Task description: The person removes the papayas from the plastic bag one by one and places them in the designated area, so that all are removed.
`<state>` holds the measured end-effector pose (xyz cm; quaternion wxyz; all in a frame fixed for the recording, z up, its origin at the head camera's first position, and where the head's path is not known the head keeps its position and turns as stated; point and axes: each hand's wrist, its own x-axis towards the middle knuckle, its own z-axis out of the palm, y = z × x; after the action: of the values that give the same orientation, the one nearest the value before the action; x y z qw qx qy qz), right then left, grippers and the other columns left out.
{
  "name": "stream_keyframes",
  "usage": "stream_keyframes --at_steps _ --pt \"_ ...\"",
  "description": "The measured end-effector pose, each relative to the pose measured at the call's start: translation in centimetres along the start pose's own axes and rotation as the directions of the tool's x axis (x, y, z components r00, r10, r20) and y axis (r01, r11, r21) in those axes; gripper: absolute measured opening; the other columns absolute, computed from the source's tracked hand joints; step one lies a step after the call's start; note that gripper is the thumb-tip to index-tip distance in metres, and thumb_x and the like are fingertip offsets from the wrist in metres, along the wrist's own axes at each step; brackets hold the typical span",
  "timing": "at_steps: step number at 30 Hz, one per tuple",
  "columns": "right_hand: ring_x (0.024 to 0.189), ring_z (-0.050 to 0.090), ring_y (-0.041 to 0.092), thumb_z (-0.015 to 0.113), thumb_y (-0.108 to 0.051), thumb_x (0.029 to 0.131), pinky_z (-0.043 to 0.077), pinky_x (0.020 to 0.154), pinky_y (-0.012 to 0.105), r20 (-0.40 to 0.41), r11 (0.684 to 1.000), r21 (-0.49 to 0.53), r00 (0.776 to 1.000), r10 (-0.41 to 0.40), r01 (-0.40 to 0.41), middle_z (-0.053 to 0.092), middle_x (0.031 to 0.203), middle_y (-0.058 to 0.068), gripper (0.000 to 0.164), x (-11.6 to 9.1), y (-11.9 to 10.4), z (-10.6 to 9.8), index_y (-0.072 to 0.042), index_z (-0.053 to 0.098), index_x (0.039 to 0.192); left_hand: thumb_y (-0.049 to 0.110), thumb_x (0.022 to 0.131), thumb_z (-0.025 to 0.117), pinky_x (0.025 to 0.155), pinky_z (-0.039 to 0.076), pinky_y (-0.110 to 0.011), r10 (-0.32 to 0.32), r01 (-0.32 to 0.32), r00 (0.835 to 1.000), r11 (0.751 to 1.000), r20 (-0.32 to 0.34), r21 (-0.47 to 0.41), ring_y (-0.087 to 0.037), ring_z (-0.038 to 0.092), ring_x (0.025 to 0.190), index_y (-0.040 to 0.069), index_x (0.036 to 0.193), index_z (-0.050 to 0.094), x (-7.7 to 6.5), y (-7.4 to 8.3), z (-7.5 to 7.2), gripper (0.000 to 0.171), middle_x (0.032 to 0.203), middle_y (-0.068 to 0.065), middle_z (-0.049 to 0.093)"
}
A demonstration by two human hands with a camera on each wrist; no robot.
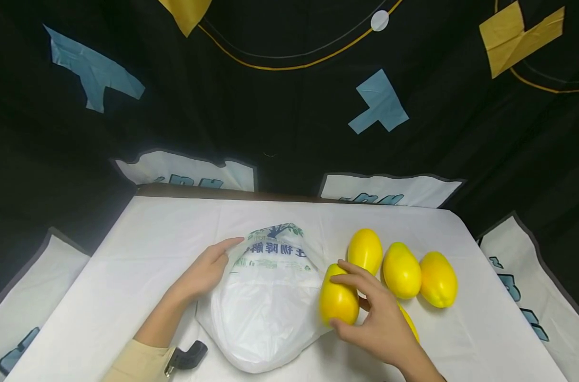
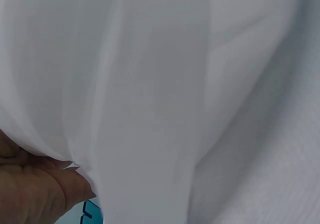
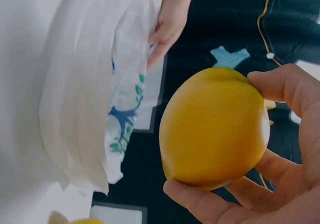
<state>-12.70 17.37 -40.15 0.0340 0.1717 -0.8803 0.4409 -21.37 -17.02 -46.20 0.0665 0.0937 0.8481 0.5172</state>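
A white plastic bag [image 1: 270, 313] with green and blue print lies on the table, bulging. My left hand [image 1: 205, 273] pinches its upper left edge; in the left wrist view the thumb and a fingertip [image 2: 75, 184] meet at the plastic. My right hand [image 1: 377, 313] grips a smooth, oval yellow fruit [image 1: 338, 297] beside the bag's right side. In the right wrist view, thumb and fingers span this fruit [image 3: 215, 129], with the bag [image 3: 80, 93] to its left. The bag's inside is hidden in the head view.
Several more yellow fruits stand right of the bag, among them one at the back [image 1: 365, 250], a middle one [image 1: 402, 270] and a right one [image 1: 439, 279]. Another [image 1: 409, 322] is partly hidden behind my right hand. A dark curtain [image 1: 280, 127] hangs behind the white table [image 1: 175, 228].
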Motion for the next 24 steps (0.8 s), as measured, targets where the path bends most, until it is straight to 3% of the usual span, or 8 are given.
stream_keyframes --at_steps 10,24 --pt "0.124 0.05 0.015 0.088 -0.008 0.065 0.056 0.083 0.029 -0.077 0.999 -0.038 0.997 0.016 -0.019 0.045 0.144 -0.013 0.066 -1.0 0.6 -2.5 -0.034 0.062 0.12 0.007 0.102 0.027 0.116 0.018 -0.051 0.006 -0.005 1.0 1.0 -0.004 0.023 -0.033 0.028 0.142 0.008 0.147 0.041 0.2 -0.3 0.1 0.047 0.149 -0.013 0.042" --pt "0.12 0.052 0.009 0.087 -0.007 0.068 0.054 0.083 0.022 -0.16 0.993 -0.066 0.983 0.088 -0.1 0.044 0.145 -0.013 0.062 -2.5 1.9 -5.1 -0.03 0.062 0.12 0.006 0.102 0.027 0.117 0.018 -0.052 -0.008 0.008 1.0 1.0 -0.006 0.026 -0.033 0.027 0.143 0.009 0.147 0.042 0.1 -0.3 0.1 0.048 0.15 -0.013 0.041"
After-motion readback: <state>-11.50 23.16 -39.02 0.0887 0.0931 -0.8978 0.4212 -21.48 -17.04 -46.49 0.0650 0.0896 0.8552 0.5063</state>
